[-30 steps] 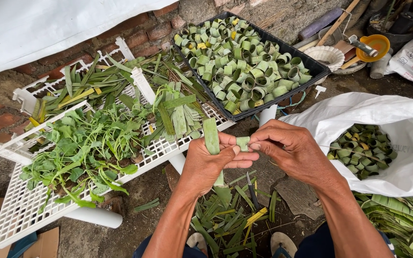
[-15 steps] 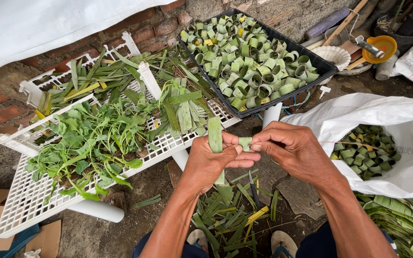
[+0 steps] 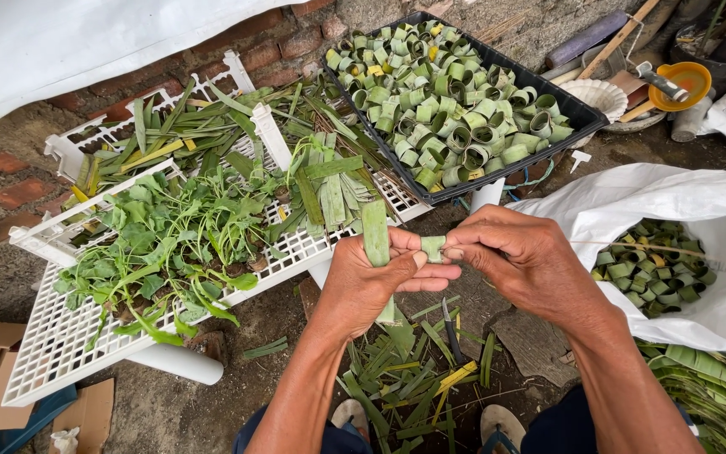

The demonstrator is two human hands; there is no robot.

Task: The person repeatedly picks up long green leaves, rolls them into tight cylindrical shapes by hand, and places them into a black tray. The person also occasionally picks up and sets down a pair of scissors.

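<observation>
Leaf strip (image 3: 376,238) pinched upright in left hand (image 3: 371,282), thumb and fingers clamped on it so one end stands free above the fist. Right hand (image 3: 524,262) closed on the strip's folded end (image 3: 434,248), fingertips together, curling it toward the left thumb, seemingly to form a ring. Held at centre, above leaf scraps (image 3: 405,382) on the ground. Black tray (image 3: 586,113) of finished rings ahead, white sack (image 3: 674,202) of more rings at right, white rack (image 3: 52,353) with greens at left, all within reach.
</observation>
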